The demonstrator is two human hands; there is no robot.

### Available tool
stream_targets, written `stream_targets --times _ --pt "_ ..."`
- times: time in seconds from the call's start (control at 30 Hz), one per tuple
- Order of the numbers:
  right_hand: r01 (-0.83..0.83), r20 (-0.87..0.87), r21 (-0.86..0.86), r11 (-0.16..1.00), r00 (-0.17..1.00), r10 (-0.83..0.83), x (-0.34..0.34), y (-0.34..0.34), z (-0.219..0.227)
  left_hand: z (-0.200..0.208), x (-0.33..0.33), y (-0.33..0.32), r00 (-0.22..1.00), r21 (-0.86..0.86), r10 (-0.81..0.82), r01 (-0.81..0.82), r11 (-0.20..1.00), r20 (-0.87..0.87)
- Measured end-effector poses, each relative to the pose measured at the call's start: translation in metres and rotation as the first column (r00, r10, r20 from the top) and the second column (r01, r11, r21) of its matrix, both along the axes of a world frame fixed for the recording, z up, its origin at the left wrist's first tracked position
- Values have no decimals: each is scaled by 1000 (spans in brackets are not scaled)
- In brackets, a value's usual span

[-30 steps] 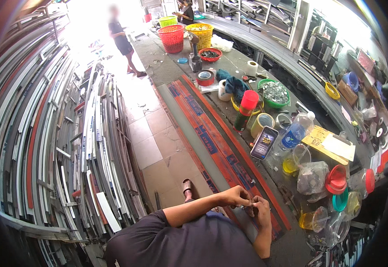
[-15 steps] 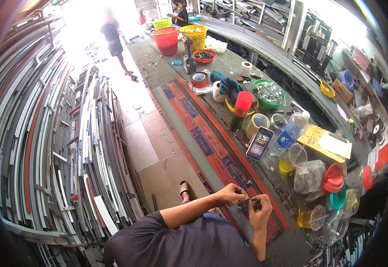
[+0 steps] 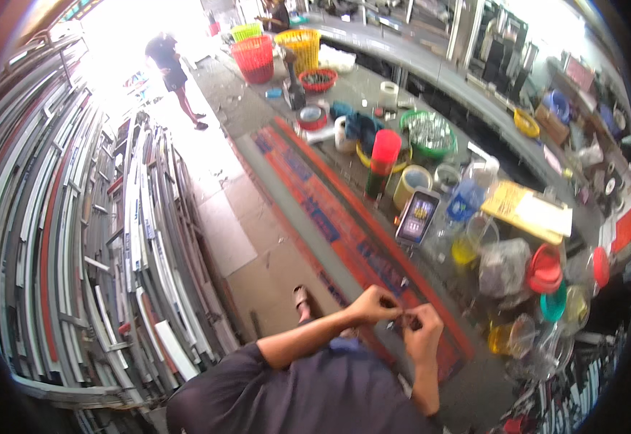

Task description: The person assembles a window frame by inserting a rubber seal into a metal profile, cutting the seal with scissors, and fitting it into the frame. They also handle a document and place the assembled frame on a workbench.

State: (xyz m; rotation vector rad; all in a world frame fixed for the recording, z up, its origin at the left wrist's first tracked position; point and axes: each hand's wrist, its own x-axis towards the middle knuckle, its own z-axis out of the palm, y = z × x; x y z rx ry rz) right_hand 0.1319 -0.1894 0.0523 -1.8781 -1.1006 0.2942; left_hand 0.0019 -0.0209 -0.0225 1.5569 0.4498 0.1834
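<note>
Over the near end of the workbench, my left hand (image 3: 375, 305) and my right hand (image 3: 422, 329) meet with fingertips pinched together. Between them is a tiny dark piece, too small and blurred to name. Beneath the hands lie long profiles (image 3: 321, 226) covered in red and blue film, running away along the bench. A small shiny metal bit (image 3: 404, 282) rests on them just beyond my fingers. Farther off, a phone (image 3: 418, 217) with a lit screen leans upright at the right of the profiles.
A red-capped spray can (image 3: 384, 155), a tape roll (image 3: 411, 182) and a green basket (image 3: 430, 135) of metal pieces stand beyond the phone. Plastic jars (image 3: 544, 269) crowd the right. Racks of long profiles (image 3: 106, 239) fill the left. A person (image 3: 167, 61) stands at the far end.
The whole view has shifted slightly and blurred. Both hands stay pinched together, with the right fingers curled a little more. The phone's screen shows a different picture.
</note>
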Motion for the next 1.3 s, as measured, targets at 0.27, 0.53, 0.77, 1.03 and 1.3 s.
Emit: stream_targets --times 0.27,0.53,0.77,1.03,1.3 --pt "-95 -348 -140 986 936 41 13 -9 -10 4 -6 6 987 52 -136 140 989 -83" --pt "-138 -261 -206 969 962 81 27 -3 -11 19 2 22 967 57 -219 227 972 -130" --pt "-374 -444 -157 914 854 273 60 -8 -28 26 8 25 951 -169 -258 230 958 -172" --pt "-410 -853 -94 907 503 139 69 -15 -6 51 15 19 963 -327 -219 158 932 -159" --pt "-400 -923 -17 917 360 140 68 -23 -11 44 16 15 982 -254 -139 103 962 -128"
